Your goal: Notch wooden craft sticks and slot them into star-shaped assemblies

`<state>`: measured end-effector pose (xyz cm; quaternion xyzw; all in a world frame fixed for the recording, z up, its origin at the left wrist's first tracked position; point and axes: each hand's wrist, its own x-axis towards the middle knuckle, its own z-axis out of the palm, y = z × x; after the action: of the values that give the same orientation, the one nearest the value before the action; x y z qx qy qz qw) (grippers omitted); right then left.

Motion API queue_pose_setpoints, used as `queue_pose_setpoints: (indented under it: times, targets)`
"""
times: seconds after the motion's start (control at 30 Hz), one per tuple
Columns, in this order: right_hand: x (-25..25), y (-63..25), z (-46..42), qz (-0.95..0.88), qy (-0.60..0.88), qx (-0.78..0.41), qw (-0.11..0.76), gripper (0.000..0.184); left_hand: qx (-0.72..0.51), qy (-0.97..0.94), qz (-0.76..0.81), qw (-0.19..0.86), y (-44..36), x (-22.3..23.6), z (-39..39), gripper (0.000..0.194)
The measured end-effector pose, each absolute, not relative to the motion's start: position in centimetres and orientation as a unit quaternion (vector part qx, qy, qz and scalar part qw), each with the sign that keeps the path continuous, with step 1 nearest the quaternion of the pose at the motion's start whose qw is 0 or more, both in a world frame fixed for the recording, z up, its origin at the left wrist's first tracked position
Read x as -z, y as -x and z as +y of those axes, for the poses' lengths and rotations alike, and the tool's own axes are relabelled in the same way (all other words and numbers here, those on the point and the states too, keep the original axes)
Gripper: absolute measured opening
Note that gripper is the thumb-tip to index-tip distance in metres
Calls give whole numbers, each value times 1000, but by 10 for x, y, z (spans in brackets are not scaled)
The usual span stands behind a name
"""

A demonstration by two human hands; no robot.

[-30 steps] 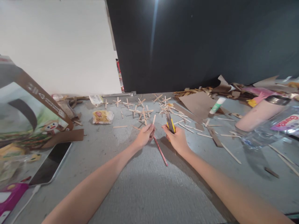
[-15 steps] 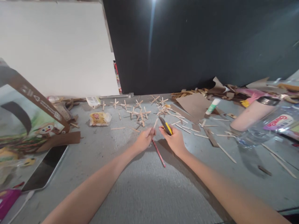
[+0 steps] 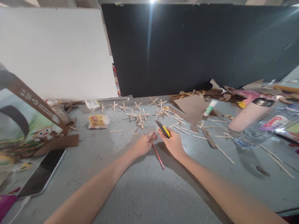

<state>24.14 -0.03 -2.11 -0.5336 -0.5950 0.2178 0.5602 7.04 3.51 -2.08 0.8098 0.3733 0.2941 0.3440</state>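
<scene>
Between the fingers of my left hand [image 3: 146, 142] is a short pale wooden stick [image 3: 157, 129], only its end showing. My right hand [image 3: 174, 143] is wrapped round a yellow and black utility knife [image 3: 165, 131], its dark end pointing up and to the left. The two hands are close together, and the right fingertips are at the stick; whether they touch it I cannot tell. Below them a red pencil [image 3: 158, 157] lies on the grey table, its upper end by my left hand. Just beyond are several star shapes [image 3: 141, 117] made of crossed sticks.
Loose sticks [image 3: 183, 130] and cardboard pieces [image 3: 190, 107] lie to the right, with a glue stick [image 3: 210, 108], a pink flask [image 3: 251, 114] and a clear bottle [image 3: 259, 129]. On the left are a phone [image 3: 42, 174], a small packet [image 3: 98, 121] and a printed box [image 3: 35, 102].
The stick has gone lower between my hands and less of it shows. My hands have drawn closer together, knife and fingers nearer the left hand. The view has tipped up slightly.
</scene>
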Motion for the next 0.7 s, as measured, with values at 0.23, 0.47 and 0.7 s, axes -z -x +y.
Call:
queue_pose_setpoints:
  times: [0.23,0.47,0.7]
  targets:
    - [21,-241,-1,-594,535,-222,559,33,-285,-815,372,342,-71,19,34,33]
    - [19,-240,-2,-600,527,-208,565,30,-288,-815,360,351,-72,17,33,32]
    - [19,-239,-2,-593,534,-205,566,28,-283,-811,370,354,-73,18,33,32]
